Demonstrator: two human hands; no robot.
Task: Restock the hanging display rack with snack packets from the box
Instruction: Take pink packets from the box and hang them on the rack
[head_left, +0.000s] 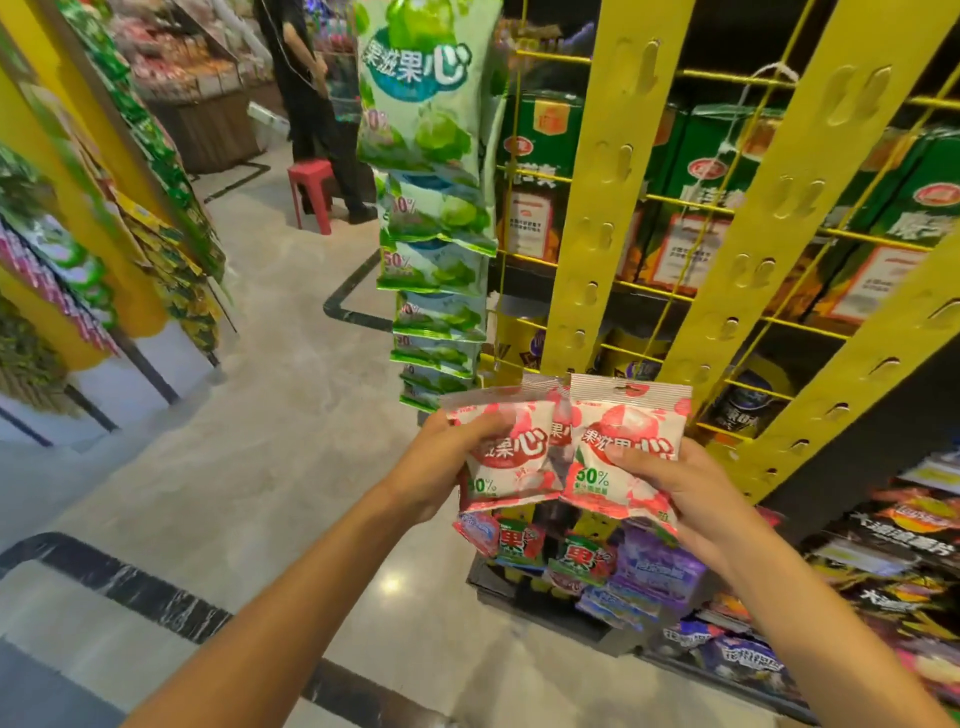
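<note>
The left hand (441, 457) pinched one red-and-white crinkly plastic snack packet (511, 457) and the right hand (675, 483) pinched a second matching packet (623, 447), both grips clamped on the packets' sides, held side by side just below the lower end of the empty yellow perforated hanging strip (597, 208). The packets looked light, soft and slightly slippery. They were probably best taken near the flat sealed top edge, keeping the hang hole free.

Bright, even indoor shop light. A small white glare spot shines on the polished floor (389, 584) below the yellow hanging strips (602, 208). Those strips bow outward from wide-angle distortion. Shelves left of them are smeared with blur; the top edge is soft.
</note>
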